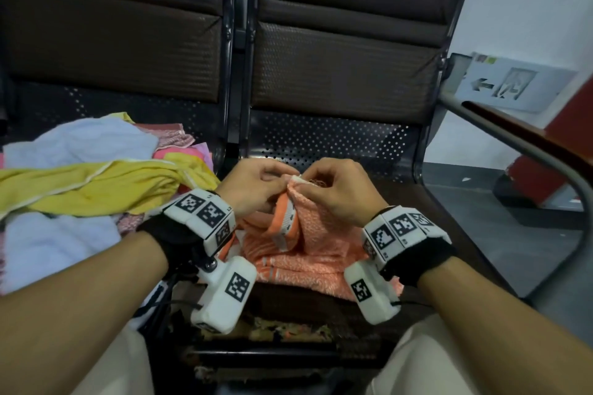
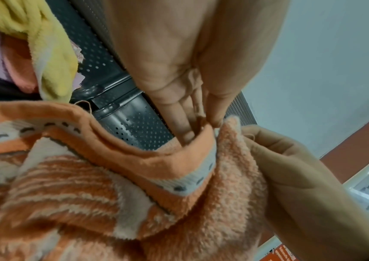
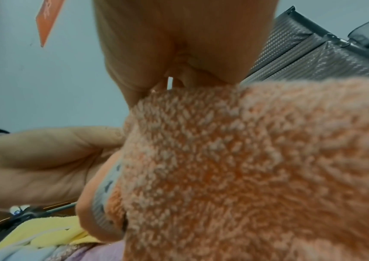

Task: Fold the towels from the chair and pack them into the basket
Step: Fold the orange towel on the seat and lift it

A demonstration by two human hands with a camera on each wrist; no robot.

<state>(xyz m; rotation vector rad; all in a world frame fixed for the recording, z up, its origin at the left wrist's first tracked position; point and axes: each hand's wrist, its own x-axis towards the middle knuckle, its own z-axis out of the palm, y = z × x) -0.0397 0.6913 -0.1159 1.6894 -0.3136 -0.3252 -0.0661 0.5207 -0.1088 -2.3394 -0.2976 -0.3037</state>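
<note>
An orange towel (image 1: 305, 247) with white stripes and a dotted white band lies bunched on the right-hand chair seat (image 1: 414, 199). Both hands meet over its top edge. My left hand (image 1: 256, 186) pinches the hem, fingers behind and thumb in front, as the left wrist view shows (image 2: 201, 121). My right hand (image 1: 337, 189) pinches the same raised edge just to the right, and the orange towel (image 3: 246, 167) fills its wrist view. A heap of other towels (image 1: 90, 176) in yellow, white and pink sits on the left seat. No basket is in view.
The dark padded chair backs (image 1: 337, 58) rise behind the seats, with a metal armrest (image 1: 529, 151) curving at the right. Grey floor (image 1: 481, 202) and a white wall with an arrow sign (image 1: 510, 83) lie beyond it. My knees are at the bottom edge.
</note>
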